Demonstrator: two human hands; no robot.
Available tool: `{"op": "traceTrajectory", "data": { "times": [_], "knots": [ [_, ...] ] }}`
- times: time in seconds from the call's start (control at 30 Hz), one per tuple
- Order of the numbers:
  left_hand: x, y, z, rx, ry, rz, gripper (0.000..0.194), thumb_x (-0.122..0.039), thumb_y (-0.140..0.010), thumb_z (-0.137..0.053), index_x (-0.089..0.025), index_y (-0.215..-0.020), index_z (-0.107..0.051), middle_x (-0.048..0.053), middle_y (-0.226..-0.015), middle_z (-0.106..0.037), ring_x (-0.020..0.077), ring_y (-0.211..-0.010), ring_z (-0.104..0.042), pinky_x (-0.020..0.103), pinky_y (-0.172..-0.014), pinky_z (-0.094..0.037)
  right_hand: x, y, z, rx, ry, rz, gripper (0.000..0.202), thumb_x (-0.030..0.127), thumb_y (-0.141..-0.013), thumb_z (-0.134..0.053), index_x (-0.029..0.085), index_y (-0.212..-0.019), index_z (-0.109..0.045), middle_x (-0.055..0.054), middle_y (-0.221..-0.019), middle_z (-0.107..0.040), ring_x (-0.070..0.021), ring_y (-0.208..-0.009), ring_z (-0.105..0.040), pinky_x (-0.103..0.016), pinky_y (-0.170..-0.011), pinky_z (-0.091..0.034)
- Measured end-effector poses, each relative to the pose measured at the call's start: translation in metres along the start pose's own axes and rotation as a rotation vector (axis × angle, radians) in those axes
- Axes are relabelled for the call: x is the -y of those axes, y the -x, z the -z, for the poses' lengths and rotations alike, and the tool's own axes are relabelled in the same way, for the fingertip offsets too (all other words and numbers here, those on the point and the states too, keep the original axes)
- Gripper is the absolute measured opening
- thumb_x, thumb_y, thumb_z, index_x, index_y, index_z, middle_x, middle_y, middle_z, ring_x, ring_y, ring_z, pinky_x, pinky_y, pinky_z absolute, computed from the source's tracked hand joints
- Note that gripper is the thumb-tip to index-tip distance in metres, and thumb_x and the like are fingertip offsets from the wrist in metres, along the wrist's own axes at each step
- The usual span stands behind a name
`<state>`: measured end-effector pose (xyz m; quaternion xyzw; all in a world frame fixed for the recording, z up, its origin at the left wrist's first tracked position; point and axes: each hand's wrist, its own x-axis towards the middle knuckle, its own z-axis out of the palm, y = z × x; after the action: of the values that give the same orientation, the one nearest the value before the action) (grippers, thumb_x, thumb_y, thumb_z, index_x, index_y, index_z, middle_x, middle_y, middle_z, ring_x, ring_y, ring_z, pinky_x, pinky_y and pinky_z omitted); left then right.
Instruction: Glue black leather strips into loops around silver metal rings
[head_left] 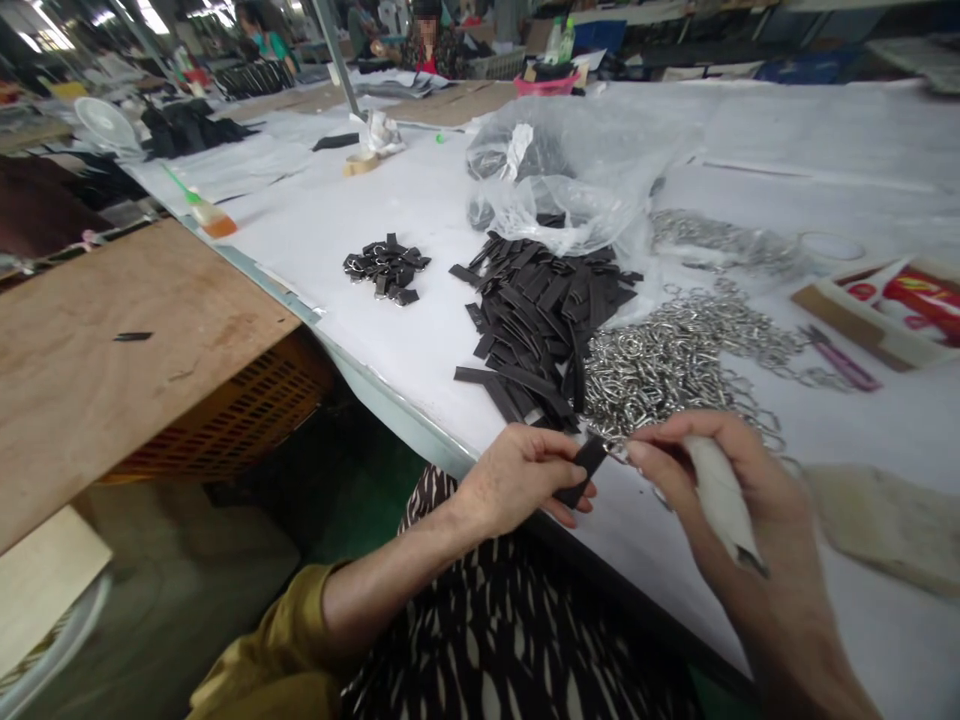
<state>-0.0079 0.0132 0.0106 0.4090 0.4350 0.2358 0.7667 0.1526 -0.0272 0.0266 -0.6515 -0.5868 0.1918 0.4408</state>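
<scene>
My left hand (525, 475) pinches a short black strip (583, 474) between thumb and fingers, just over the table's near edge. At the strip's far end is a small metal ring (616, 450), gripped by the thumb and forefinger of my right hand (757, 500). A white wrapped piece with a dark tip (721, 498) lies across my right hand; what it is I cannot tell. Beyond my hands are a heap of loose black strips (540, 300) and a pile of silvery metal rings (652, 360). Farther left sits a small pile of black strips with rings (386, 268).
A clear plastic bag (577, 210) lies behind the strips. To the right are pink-handled snips (844, 362), an open box (900, 315) and a pale flat pad (885, 520). A bottle of orange liquid (212, 216) lies near the left edge; a wooden board (150, 350) adjoins.
</scene>
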Motion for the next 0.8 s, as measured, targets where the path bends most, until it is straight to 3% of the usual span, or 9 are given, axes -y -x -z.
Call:
{"op": "traceTrajectory", "data": {
  "times": [0.1, 0.3, 0.4, 0.63, 0.7, 0.8],
  "knots": [
    [0.007, 0.0, -0.003, -0.031, -0.132, -0.064, 0.021, -0.018, -0.071, -0.054, -0.011, -0.084, -0.068, 0.004, -0.069, -0.061, 0.0129, -0.065, -0.059, 0.022, -0.055, -0.05, -0.002, 0.0, -0.002, 0.02, 0.003, 0.001, 0.015, 0.035, -0.078, -0.062, 0.023, -0.085, -0.056, 0.0, -0.081, -0.063, -0.0151, -0.071, -0.058, -0.026, -0.061, -0.045],
    [0.01, 0.005, -0.002, -0.127, -0.552, -0.372, 0.03, -0.013, -0.079, -0.045, -0.017, -0.092, -0.072, 0.002, -0.077, -0.067, 0.0113, -0.067, -0.056, 0.022, -0.066, -0.047, -0.003, 0.0, 0.001, 0.103, -0.01, 0.005, 0.014, 0.033, -0.078, -0.062, 0.023, -0.084, -0.055, 0.001, -0.08, -0.061, -0.0135, -0.069, -0.057, -0.025, -0.06, -0.045],
    [0.008, 0.007, 0.001, -0.142, -0.641, -0.455, 0.032, -0.009, -0.08, -0.044, -0.017, -0.093, -0.072, 0.001, -0.075, -0.067, 0.0108, -0.068, -0.056, 0.021, -0.068, -0.045, -0.003, -0.005, 0.006, 0.184, -0.006, 0.031, 0.012, 0.034, -0.078, -0.062, 0.024, -0.081, -0.055, 0.002, -0.072, -0.059, -0.013, -0.063, -0.055, -0.024, -0.053, -0.043],
    [0.015, 0.007, 0.004, -0.05, -0.514, -0.408, 0.028, -0.014, -0.082, -0.047, -0.018, -0.096, -0.071, 0.003, -0.082, -0.068, 0.0121, -0.071, -0.058, 0.022, -0.068, -0.047, -0.008, -0.008, 0.01, 0.26, -0.011, 0.004, 0.014, 0.036, -0.079, -0.061, 0.023, -0.081, -0.056, 0.003, -0.07, -0.059, -0.013, -0.063, -0.056, -0.023, -0.052, -0.043],
    [0.015, 0.006, 0.002, -0.067, -0.412, -0.389, 0.029, -0.017, -0.081, -0.05, -0.017, -0.106, -0.066, 0.004, -0.082, -0.068, 0.0137, -0.072, -0.06, 0.024, -0.068, -0.049, -0.006, -0.004, 0.008, 0.203, 0.013, 0.013, 0.013, 0.035, -0.081, -0.06, 0.024, -0.082, -0.056, 0.003, -0.073, -0.061, -0.0126, -0.064, -0.056, -0.023, -0.053, -0.044],
    [0.013, 0.005, -0.002, -0.079, -0.161, -0.304, 0.046, -0.016, -0.077, -0.054, -0.017, -0.123, -0.052, 0.004, -0.078, -0.067, 0.0159, -0.074, -0.062, 0.025, -0.063, -0.051, -0.003, 0.004, 0.005, 0.056, 0.095, 0.112, 0.01, 0.032, -0.082, -0.06, 0.025, -0.088, -0.056, 0.003, -0.083, -0.064, -0.0126, -0.071, -0.059, -0.023, -0.059, -0.045]
  ]
}}
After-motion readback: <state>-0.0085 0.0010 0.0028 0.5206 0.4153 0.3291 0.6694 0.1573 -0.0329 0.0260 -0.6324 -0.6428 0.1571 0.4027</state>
